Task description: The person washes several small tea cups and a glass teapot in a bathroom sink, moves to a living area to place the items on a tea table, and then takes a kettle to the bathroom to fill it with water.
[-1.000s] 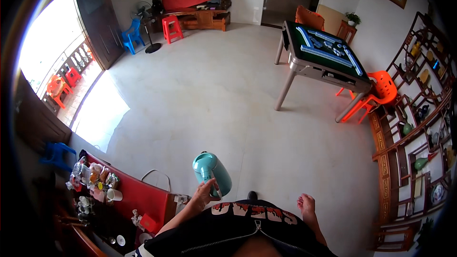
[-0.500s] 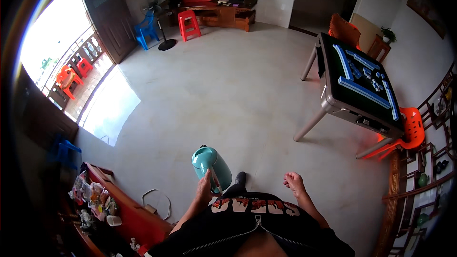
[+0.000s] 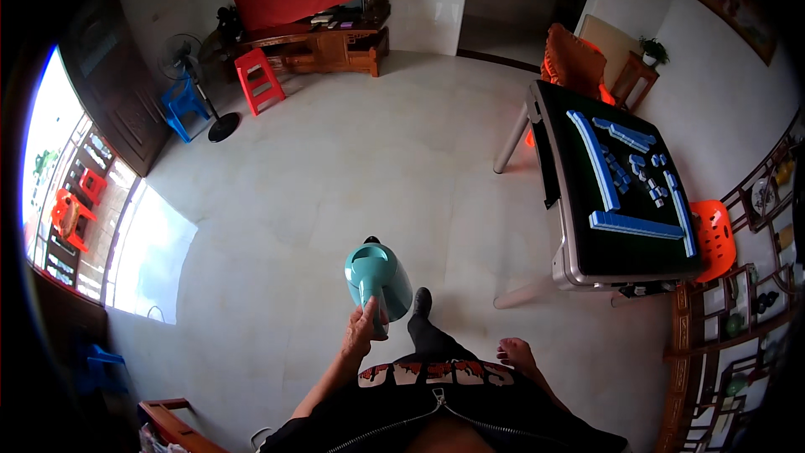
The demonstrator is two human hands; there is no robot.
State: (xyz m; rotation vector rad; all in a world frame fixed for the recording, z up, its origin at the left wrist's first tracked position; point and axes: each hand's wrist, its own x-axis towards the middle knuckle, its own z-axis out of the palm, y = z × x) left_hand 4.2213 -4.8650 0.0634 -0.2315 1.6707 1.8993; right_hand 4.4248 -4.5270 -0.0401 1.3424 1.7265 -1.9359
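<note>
A teal kettle (image 3: pixel 389 278) with a dark spout tip hangs over the floor in front of my body. My left hand (image 3: pixel 362 325) is wrapped round its handle, which points back toward me. My right hand (image 3: pixel 515 352) hangs by my right side, its fingers curled in and nothing visible in them. One dark shoe (image 3: pixel 423 301) shows on the floor just right of the kettle.
To the right stands a mahjong table (image 3: pixel 569 251) bearing rows of blue-and-white tiles (image 3: pixel 637 226), with an orange chair (image 3: pixel 714 241) beside it. Far left are a red stool (image 3: pixel 260 81), a standing fan (image 3: pixel 223 127) and a blue chair (image 3: pixel 183 106). A wooden bench edge (image 3: pixel 172 424) shows at lower left.
I have moved forward and turned rightward: the mahjong table is nearer, and the cluttered red-topped furniture at lower left has mostly left view. The kettle stays in my left hand.
</note>
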